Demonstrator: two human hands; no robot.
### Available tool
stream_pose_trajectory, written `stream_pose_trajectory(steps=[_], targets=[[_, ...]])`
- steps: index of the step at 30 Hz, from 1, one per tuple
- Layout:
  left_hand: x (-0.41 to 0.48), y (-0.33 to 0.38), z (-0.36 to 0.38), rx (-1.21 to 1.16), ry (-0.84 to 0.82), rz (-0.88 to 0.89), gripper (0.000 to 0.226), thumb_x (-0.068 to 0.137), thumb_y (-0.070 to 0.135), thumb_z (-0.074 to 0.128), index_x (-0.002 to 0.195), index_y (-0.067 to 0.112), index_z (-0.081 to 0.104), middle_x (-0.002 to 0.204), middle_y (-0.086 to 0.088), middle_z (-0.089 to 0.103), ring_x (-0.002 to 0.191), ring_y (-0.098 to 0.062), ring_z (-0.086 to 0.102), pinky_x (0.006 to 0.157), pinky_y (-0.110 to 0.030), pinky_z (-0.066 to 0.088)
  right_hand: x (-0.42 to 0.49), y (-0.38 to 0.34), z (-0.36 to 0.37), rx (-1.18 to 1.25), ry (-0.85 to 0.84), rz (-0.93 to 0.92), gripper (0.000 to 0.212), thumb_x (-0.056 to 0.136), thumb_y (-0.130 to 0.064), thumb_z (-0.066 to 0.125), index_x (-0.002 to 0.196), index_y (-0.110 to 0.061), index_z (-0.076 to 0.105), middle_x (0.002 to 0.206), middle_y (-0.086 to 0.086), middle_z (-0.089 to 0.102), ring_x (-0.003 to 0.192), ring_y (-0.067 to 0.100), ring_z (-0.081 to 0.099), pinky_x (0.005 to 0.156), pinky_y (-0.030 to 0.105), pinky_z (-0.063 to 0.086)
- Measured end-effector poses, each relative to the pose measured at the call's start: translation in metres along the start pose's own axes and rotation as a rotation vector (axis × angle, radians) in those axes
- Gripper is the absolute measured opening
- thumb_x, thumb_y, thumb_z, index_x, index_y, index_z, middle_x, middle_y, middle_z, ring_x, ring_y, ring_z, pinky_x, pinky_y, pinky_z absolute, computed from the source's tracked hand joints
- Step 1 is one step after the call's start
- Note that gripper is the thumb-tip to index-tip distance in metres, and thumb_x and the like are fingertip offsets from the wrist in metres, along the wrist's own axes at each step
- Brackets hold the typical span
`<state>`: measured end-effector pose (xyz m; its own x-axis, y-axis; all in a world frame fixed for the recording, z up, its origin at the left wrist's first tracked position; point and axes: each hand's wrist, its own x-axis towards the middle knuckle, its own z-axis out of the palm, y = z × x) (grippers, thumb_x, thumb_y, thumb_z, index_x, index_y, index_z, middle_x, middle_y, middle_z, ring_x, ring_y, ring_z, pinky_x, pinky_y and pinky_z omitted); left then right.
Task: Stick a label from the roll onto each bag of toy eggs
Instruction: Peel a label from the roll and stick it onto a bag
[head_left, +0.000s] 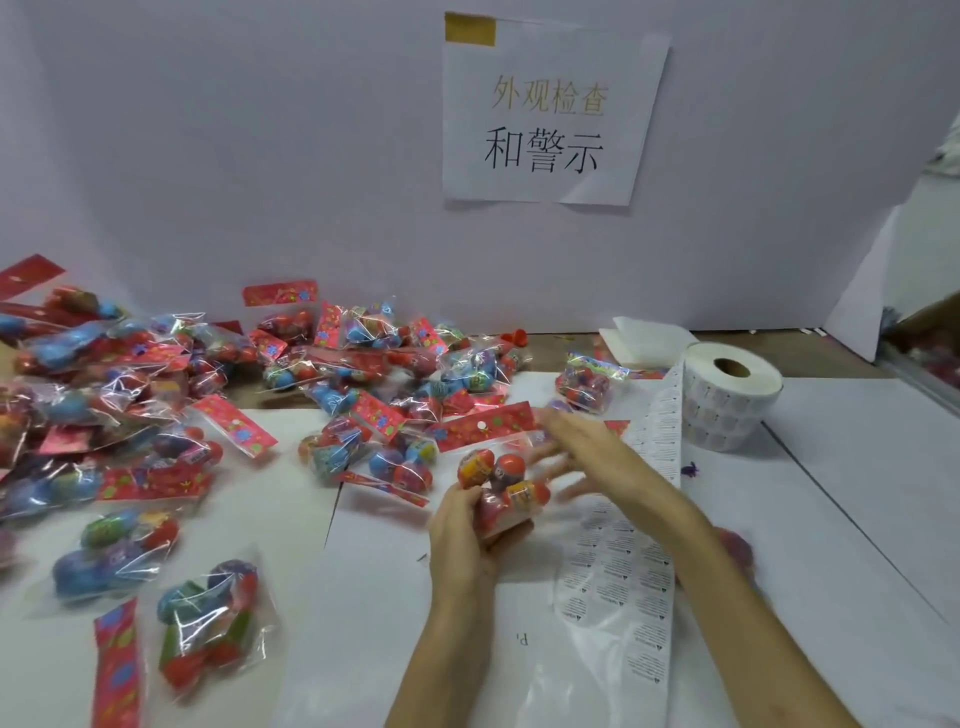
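My left hand grips a clear bag of toy eggs from below, its red header card pointing away from me. My right hand is blurred beside the bag, fingers spread toward it; whether it holds a label I cannot tell. The white label roll stands at the right. Its strip of printed labels runs toward me under my right forearm.
A heap of bagged eggs covers the left and back of the white table. Two bags lie near the front left. One bag sits by the roll. A paper sign hangs on the partition.
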<state>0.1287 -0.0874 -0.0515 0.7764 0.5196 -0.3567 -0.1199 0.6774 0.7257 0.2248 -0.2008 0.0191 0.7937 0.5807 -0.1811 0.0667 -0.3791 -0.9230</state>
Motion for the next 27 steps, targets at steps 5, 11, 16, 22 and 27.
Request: stream_pose_trajectory(steps=[5,11,16,22,27], targets=[[0.003,-0.009,-0.003,0.203,-0.081,0.045,0.037,0.102,0.012,0.047,0.090,0.026,0.080,0.093,-0.006,0.077,0.090,-0.020,0.073,0.085,-0.042,0.059,-0.016,0.025,0.013,0.021,0.090,-0.092,0.012,0.088,-0.030,0.078,0.099,-0.025,0.077,0.097,0.002,0.076,0.084,0.018,0.072,0.072,0.041,0.061],[0.007,0.008,-0.005,0.390,-0.168,0.160,0.041,0.076,0.045,0.080,0.105,0.017,0.076,0.093,-0.008,0.079,0.080,-0.018,0.073,0.068,-0.028,0.058,-0.018,0.023,0.001,-0.006,0.002,-0.185,0.015,0.090,-0.012,0.075,0.104,-0.018,0.076,0.091,0.003,0.077,0.077,0.021,0.070,0.064,0.028,0.051],[0.010,0.023,0.003,0.386,-0.179,0.188,0.012,0.083,0.012,0.081,0.094,0.009,0.081,0.084,-0.012,0.078,0.074,-0.023,0.073,0.067,-0.037,0.059,-0.013,0.026,-0.006,0.052,-0.021,-0.212,0.024,0.090,-0.014,0.075,0.112,-0.024,0.074,0.104,0.004,0.075,0.096,0.030,0.072,0.079,0.041,0.058],[0.017,0.024,0.030,0.398,-0.156,0.204,0.016,0.087,0.012,0.078,0.084,-0.004,0.079,0.067,-0.019,0.070,0.050,-0.028,0.060,0.047,-0.030,0.051,0.003,0.029,-0.017,0.015,0.038,-0.216,0.022,0.082,-0.026,0.084,0.101,-0.032,0.074,0.098,0.003,0.074,0.091,0.025,0.073,0.085,0.042,0.061],[0.026,0.035,0.067,0.490,-0.196,0.374,0.022,0.094,0.023,0.073,0.077,0.012,0.082,0.066,-0.017,0.074,0.047,-0.028,0.063,0.041,-0.028,0.050,0.022,0.015,-0.046,-0.003,0.055,-0.235,0.033,0.079,-0.032,0.085,0.107,-0.039,0.071,0.106,-0.006,0.074,0.100,0.015,0.071,0.094,0.045,0.058]])
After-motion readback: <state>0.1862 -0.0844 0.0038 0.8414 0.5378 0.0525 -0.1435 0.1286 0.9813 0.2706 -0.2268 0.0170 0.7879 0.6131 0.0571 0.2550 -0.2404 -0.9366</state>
